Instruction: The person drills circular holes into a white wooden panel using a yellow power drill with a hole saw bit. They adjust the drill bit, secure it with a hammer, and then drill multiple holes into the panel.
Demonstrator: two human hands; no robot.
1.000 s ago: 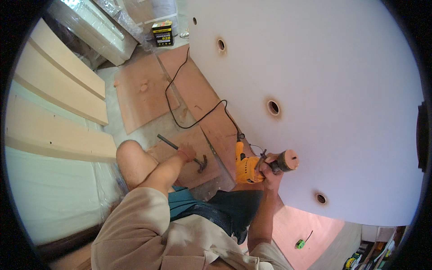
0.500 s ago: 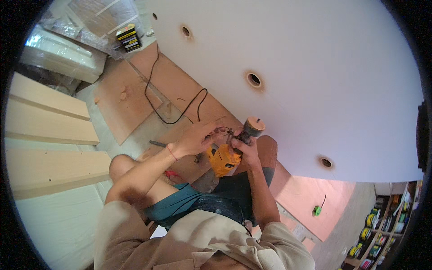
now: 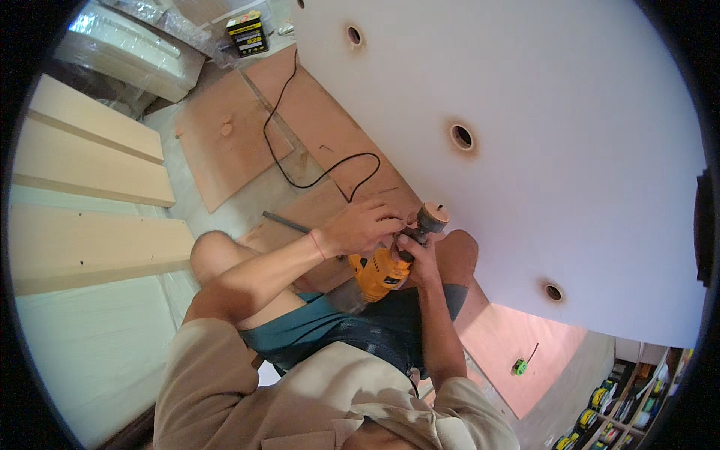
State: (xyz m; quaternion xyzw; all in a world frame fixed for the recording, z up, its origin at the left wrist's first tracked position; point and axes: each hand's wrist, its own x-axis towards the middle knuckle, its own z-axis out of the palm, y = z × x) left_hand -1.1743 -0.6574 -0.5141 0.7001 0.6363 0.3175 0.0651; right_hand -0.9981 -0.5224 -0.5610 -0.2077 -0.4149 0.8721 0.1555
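My right hand (image 3: 418, 255) grips a yellow corded power drill (image 3: 379, 274) near its collar. A hole saw (image 3: 433, 217) with a round wooden disc in it points up from the drill. My left hand (image 3: 360, 229) is beside the collar, fingers curled at something small and dark that I cannot make out. A dark hammer handle (image 3: 281, 222) lies on the floor boards left of my hand, its head hidden. The black cord (image 3: 334, 166) loops across the boards. My bent legs are under the drill.
A large white panel (image 3: 570, 150) with several burnt-edged holes fills the right. Cream planks (image 3: 90, 154) lie at left. A black-yellow can (image 3: 247, 34) and wrapped bundles (image 3: 127, 52) stand at top. A green tape measure (image 3: 520, 367) lies on pink board. Shelves (image 3: 622, 405) are lower right.
My left hand has come up from beside the hammer to the drill's collar. My right hand has drawn the drill leftward over my lap. The view has shifted.
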